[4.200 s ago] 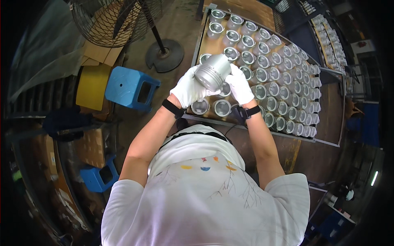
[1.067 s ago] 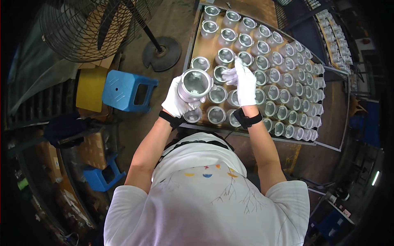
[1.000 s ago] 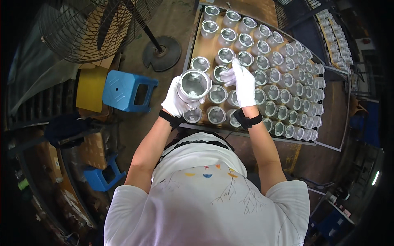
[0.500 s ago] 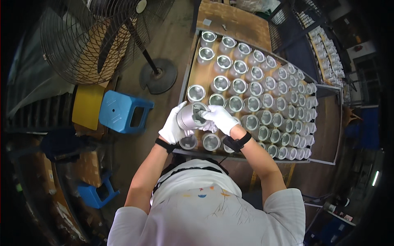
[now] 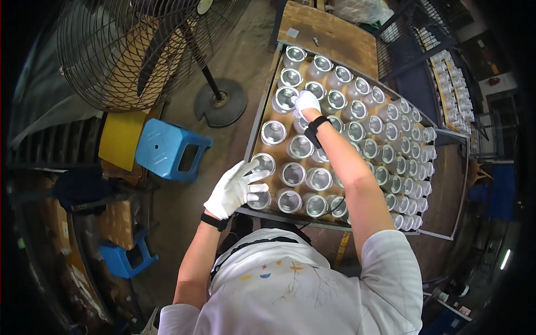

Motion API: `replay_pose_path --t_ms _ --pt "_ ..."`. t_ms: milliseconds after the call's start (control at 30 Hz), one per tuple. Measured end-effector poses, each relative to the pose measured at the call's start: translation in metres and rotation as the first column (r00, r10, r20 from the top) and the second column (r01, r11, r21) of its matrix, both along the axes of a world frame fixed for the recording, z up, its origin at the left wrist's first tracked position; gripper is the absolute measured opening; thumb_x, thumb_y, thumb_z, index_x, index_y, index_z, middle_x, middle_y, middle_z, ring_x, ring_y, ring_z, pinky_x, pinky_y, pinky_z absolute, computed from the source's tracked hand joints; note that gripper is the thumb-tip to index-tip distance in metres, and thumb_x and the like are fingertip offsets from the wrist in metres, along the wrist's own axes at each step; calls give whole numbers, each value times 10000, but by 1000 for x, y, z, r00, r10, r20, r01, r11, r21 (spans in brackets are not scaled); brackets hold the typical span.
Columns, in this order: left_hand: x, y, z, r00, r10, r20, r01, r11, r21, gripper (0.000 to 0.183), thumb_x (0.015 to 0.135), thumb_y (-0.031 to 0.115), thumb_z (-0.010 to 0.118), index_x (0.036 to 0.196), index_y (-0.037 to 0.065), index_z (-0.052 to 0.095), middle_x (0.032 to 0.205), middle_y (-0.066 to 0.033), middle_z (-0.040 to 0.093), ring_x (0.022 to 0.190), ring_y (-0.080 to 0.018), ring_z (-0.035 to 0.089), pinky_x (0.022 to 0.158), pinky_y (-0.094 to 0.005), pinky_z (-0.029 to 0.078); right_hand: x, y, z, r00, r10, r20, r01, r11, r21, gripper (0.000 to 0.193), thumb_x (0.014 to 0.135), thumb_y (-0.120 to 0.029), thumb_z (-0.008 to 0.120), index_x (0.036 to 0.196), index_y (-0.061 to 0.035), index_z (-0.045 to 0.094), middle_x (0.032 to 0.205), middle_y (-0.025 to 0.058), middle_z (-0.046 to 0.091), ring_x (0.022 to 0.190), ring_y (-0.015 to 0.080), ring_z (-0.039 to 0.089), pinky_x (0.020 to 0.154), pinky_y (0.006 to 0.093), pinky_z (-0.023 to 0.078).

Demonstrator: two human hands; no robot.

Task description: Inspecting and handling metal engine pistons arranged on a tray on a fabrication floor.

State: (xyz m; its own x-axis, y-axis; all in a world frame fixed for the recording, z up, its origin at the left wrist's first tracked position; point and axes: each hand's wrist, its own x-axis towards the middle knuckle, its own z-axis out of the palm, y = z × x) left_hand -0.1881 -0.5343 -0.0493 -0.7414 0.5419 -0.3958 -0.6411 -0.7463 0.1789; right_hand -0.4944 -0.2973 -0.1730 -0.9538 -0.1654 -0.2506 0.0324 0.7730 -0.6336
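Tins: open-topped, shiny round metal tins (image 5: 300, 146) looked light, rigid, slippery; rims suited holding. Right hand (image 5: 306, 102) pinched one tin (image 5: 285, 99); left hand (image 5: 234, 190) lay spread, empty.

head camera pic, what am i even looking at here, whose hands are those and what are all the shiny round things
This is one picture from a wide-angle camera worn on a person's head, looking straight down, so edges curve. The white shirt at the bottom is the wearer's. Both hands wear white gloves. The right hand reaches far out and touches a metal can; whether its grip has closed on it is unclear. The left hand is spread open by the near cans, holding nothing. The shiny circles are open metal cans standing in rows on a tray. Left of it stand a floor fan and a blue stool.
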Motion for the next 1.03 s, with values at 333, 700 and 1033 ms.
replay_pose_path --t_ms 333,700,1033 --pt "46 -23 -18 973 191 126 -174 976 -134 557 1044 444 477 1444 57 460 1400 -231 561 1074 -341 677 734 -359 580 -19 -21 -15 985 30 171 -77 958 277 247 701 -126 758 933 -44 784 980 231 724 969 374 717 784 440 576" --pt "43 -12 -23 983 170 63 -160 977 -141 598 1048 437 474 1486 34 416 1397 -236 566 1086 -305 671 838 -366 565 139 -61 28 652 728 -212 -427 584 691 154 793 -182 624 841 -107 750 827 144 718 795 310 686 720 458 480" --pt "62 -33 -19 988 149 24 -144 977 -160 620 1042 435 491 1512 46 384 1432 -243 532 1105 -343 664 823 -381 573 125 -53 42 795 605 -44 -518 716 468 230 879 -327 597 844 -147 736 918 171 751 901 404 705 760 511 487"
